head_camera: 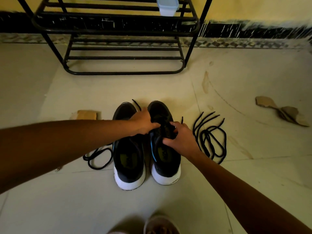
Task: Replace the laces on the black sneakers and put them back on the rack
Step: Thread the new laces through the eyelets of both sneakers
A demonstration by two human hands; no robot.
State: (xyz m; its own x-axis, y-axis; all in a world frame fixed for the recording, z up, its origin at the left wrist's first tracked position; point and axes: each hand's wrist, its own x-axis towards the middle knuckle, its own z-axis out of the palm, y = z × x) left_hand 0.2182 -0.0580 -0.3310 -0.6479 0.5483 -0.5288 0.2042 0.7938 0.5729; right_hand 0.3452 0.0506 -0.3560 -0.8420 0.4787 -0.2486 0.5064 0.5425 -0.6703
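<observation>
From the head camera, both hands met over the right sneaker (167, 159), which stood on the pale floor (219, 191) with its toe pointing toward the rack (125, 48). The left hand (143, 121) reached across, and its fingers were curled down into the lacing area of that shoe, gripping it there. Whether a lace was pinched under them could not be told in the dark fabric. The right hand (182, 139) gripped the same shoe nearer the opening, its thumb pressed on the collar and its fingers bent over the tongue.

The left sneaker (129, 152) stood touching or just beside its mate, under the left wrist. A lace tip (136, 104) poked out just beyond the left knuckles, between the two toes. A loose black lace (98, 157) lay in loops below the left forearm, and a bundle of black laces (211, 137) lay near the right hand, on its outer side.

Well beyond the fingers, the black metal rack stood against the wall with a clear plastic container (167, 6) on an upper shelf. A cardboard scrap (87, 114) lay to the left hand's outer side, and torn cardboard pieces (285, 114) lay well apart on the far right.
</observation>
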